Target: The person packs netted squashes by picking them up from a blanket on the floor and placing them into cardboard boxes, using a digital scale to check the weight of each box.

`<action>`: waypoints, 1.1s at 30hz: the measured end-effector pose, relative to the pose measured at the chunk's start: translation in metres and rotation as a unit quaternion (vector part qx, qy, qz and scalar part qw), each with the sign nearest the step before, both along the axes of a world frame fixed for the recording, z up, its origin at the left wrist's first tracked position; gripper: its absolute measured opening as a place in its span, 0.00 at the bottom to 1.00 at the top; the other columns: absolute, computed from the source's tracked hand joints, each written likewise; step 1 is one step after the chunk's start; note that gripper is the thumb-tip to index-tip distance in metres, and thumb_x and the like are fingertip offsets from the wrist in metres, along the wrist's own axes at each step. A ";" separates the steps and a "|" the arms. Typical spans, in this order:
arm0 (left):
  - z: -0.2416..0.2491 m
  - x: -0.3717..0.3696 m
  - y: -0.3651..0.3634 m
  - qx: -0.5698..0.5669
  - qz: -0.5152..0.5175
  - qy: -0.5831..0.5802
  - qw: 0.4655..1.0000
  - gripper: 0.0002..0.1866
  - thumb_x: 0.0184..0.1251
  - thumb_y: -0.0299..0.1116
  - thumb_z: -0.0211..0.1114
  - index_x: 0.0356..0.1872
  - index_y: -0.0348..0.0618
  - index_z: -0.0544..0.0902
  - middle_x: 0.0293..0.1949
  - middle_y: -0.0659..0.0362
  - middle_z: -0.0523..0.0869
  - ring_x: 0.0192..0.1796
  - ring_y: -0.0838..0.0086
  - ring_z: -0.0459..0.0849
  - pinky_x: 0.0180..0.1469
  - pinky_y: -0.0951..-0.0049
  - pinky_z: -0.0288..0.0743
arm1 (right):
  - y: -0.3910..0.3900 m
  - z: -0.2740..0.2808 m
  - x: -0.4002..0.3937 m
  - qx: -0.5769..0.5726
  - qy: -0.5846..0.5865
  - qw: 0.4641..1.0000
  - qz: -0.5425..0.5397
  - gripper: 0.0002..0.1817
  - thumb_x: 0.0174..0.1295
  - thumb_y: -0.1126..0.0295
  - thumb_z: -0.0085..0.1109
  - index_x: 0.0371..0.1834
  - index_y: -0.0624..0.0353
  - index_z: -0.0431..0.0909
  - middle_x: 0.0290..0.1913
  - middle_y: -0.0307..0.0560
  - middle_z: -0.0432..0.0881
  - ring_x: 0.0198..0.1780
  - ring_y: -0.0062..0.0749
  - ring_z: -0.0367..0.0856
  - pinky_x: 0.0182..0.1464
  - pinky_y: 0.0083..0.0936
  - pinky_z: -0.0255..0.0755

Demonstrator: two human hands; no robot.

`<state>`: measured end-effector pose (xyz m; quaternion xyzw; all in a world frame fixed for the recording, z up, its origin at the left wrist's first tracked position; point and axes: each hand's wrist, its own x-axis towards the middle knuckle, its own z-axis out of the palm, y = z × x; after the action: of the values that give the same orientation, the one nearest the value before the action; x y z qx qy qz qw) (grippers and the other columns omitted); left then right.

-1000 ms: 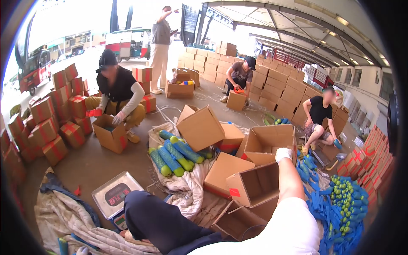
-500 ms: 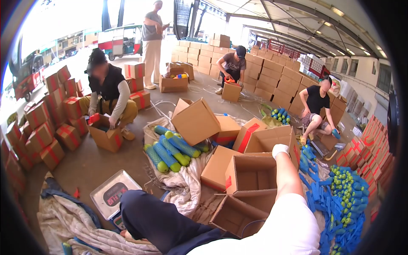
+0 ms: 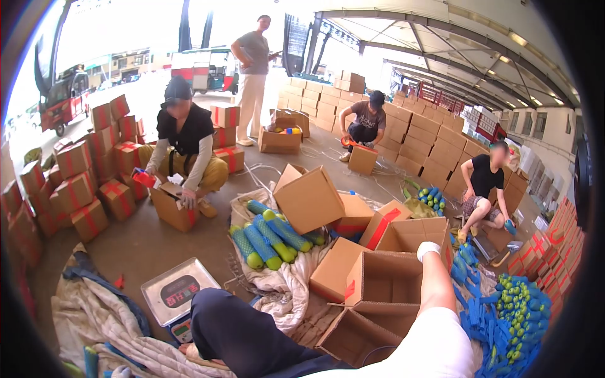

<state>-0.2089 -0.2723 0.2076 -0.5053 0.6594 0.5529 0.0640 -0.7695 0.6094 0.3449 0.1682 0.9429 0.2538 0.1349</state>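
Observation:
My right hand [image 3: 428, 250], in a white glove, grips the upper right edge of an open cardboard box [image 3: 392, 277]. Its fingers are closed over the flap and partly hidden from me. Below that box, another open cardboard box [image 3: 353, 334] sits close to my body, showing its bare inside. Just beyond my hand an upright cardboard flap [image 3: 409, 234] rises. My left hand does not show. To the left of the boxes, long green vegetables [image 3: 271, 239] in blue mesh sleeves lie on a pale quilt [image 3: 293, 302].
A scale [image 3: 179, 293] stands beside my knee. Many sleeved vegetables [image 3: 520, 309] and loose blue sleeves [image 3: 482, 309] lie at right. Several people work around me: one crouches at a box [image 3: 173, 208] on the left. Red-taped cartons [image 3: 75, 195] are stacked at left.
My view has shifted, so most of the scene sits lower and further right. My right hand stays on the box edge. The person at left now has both hands at the box's top.

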 end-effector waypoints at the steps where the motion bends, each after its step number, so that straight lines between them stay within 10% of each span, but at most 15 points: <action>1: -0.004 0.001 -0.002 0.001 0.004 0.013 1.000 0.16 0.70 0.48 0.52 0.49 0.52 0.76 0.32 0.63 0.81 0.25 0.76 0.77 0.23 0.76 0.68 | 0.001 -0.001 -0.001 0.011 0.002 1.000 0.009 0.15 0.61 0.66 0.51 0.46 0.52 0.86 0.52 0.47 0.83 0.56 0.45 0.81 0.53 0.40 0.74; 10: -0.007 0.001 -0.004 0.009 0.021 0.025 0.999 0.14 0.68 0.49 0.56 0.46 0.55 0.77 0.30 0.64 0.79 0.27 0.77 0.77 0.25 0.74 0.68 | 0.062 -0.049 -0.045 -0.094 -0.009 0.994 0.057 0.15 0.59 0.62 0.55 0.45 0.53 0.85 0.52 0.48 0.83 0.56 0.45 0.80 0.56 0.38 0.73; 18: -0.004 -0.001 -0.003 0.006 0.019 0.029 0.999 0.14 0.68 0.51 0.56 0.45 0.56 0.77 0.31 0.64 0.80 0.28 0.76 0.77 0.25 0.74 0.68 | -0.066 0.096 0.001 -0.272 0.036 0.958 0.078 0.27 0.57 0.54 0.59 0.59 0.55 0.76 0.58 0.52 0.78 0.62 0.45 0.74 0.63 0.34 0.66; 22: -0.006 0.003 -0.006 0.007 0.034 0.018 0.999 0.15 0.68 0.52 0.56 0.46 0.56 0.76 0.31 0.63 0.80 0.28 0.75 0.77 0.26 0.72 0.69 | -0.134 0.178 0.015 -0.231 0.202 0.952 0.024 0.45 0.56 0.54 0.58 0.76 0.46 0.48 0.65 0.59 0.71 0.67 0.50 0.68 0.67 0.47 0.56; 24: 0.004 0.002 -0.003 -0.001 0.013 0.007 1.000 0.16 0.69 0.53 0.55 0.48 0.56 0.76 0.33 0.62 0.81 0.29 0.73 0.78 0.28 0.71 0.71 | -0.123 0.197 -0.012 -0.249 0.285 0.926 0.020 0.51 0.55 0.58 0.62 0.77 0.49 0.38 0.60 0.64 0.73 0.62 0.50 0.74 0.64 0.37 0.66; 32: 0.009 0.004 0.002 -0.015 0.011 -0.004 1.000 0.17 0.69 0.53 0.54 0.49 0.55 0.76 0.36 0.61 0.82 0.30 0.71 0.78 0.31 0.69 0.73 | -0.144 0.235 -0.048 -0.303 0.365 0.880 0.029 0.51 0.54 0.60 0.63 0.77 0.45 0.38 0.61 0.64 0.72 0.62 0.50 0.74 0.65 0.40 0.65; 33: 0.006 0.005 -0.001 -0.015 0.009 -0.006 1.000 0.17 0.69 0.53 0.54 0.49 0.55 0.76 0.36 0.61 0.82 0.30 0.71 0.78 0.31 0.69 0.73 | -0.150 0.223 -0.056 -0.320 0.348 0.877 0.080 0.47 0.54 0.62 0.64 0.76 0.46 0.46 0.53 0.62 0.78 0.50 0.46 0.79 0.54 0.36 0.70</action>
<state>-0.2041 -0.2733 0.2141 -0.5151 0.6625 0.5410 0.0553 -0.8252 0.4591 0.5683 0.1170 0.9691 -0.1269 -0.1763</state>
